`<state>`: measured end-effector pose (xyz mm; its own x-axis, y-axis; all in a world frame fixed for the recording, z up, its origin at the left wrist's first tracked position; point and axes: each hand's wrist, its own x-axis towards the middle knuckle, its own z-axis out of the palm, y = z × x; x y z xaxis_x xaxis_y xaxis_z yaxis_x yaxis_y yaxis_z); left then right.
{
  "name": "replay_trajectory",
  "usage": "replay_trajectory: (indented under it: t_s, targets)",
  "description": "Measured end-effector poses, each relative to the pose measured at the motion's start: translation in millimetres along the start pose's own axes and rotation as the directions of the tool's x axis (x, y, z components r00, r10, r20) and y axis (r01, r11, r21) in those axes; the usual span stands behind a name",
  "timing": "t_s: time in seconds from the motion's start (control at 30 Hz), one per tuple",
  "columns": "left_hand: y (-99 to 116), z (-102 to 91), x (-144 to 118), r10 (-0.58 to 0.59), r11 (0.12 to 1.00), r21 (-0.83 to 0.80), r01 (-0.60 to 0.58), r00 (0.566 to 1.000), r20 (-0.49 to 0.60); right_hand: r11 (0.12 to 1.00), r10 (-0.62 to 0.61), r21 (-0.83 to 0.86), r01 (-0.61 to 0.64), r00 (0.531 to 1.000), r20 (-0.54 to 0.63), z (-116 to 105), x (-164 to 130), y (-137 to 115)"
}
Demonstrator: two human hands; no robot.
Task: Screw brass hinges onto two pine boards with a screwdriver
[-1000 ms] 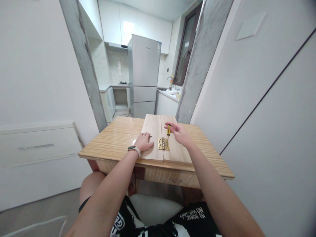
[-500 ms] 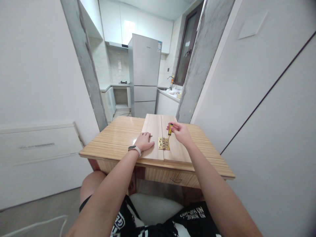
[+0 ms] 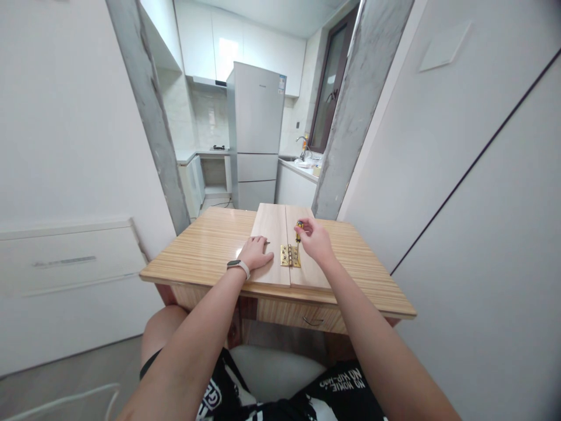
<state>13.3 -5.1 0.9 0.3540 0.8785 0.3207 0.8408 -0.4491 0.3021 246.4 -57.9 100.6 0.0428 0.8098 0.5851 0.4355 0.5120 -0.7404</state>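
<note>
At frame centre, a yellow screwdriver [image 3: 299,229] is gripped by the right hand [image 3: 316,241] above the brass hinge [image 3: 290,256]. The left board [image 3: 272,231] is pressed by the flat, released left hand [image 3: 255,253] on the bench [image 3: 205,245].

The person has bare forearms with no sleeves visible. On the left wrist there is a smartwatch [image 3: 238,266] with a dark screen and a white strap. The left hand [image 3: 256,252] and the right hand [image 3: 316,241] wear no gloves and no rings that I can see. Lower down, the person wears black shorts [image 3: 280,393] with white printed letters and graphics; the words on the right leg look upside down from here. The knees are bare.
</note>
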Motion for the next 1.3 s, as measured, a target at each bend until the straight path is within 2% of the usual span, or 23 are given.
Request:
replay_trajectory:
  t_s: [0.1,0.2,0.47,0.83,0.97,1.17,1.3]
  targets:
    - [1,-1.2,0,0.004,1.000,-0.003,-0.004,1.000,0.000,0.973,0.011,0.228,-0.033,0.995,0.095,-4,5,4]
    - [2,-2.6,-1,0.008,1.000,0.001,-0.008,1.000,0.004,0.942,0.007,0.328,-0.066,0.984,0.179,-9,8,7]
    - [3,-3.4,-2,0.003,1.000,-0.002,-0.003,1.000,-0.003,0.942,-0.026,0.325,-0.079,0.952,0.306,-13,10,7]
    - [2,-1.0,-1,-0.004,1.000,-0.001,0.004,1.000,-0.003,0.934,0.011,0.332,-0.130,0.941,0.340,-24,20,18]
    - [2,-1.7,-1,-0.010,1.000,0.001,0.010,1.000,0.000,0.935,0.026,0.330,-0.128,0.955,0.297,-23,21,22]
    - [4,-5.2,-2,-0.013,1.000,0.000,0.013,1.000,0.010,0.970,0.020,0.234,-0.066,0.981,0.194,-18,16,18]
    - [6,-6.7,-2,-0.028,1.000,-0.006,0.029,0.999,0.030,0.995,0.054,0.077,-0.055,0.998,0.012,-11,7,9]
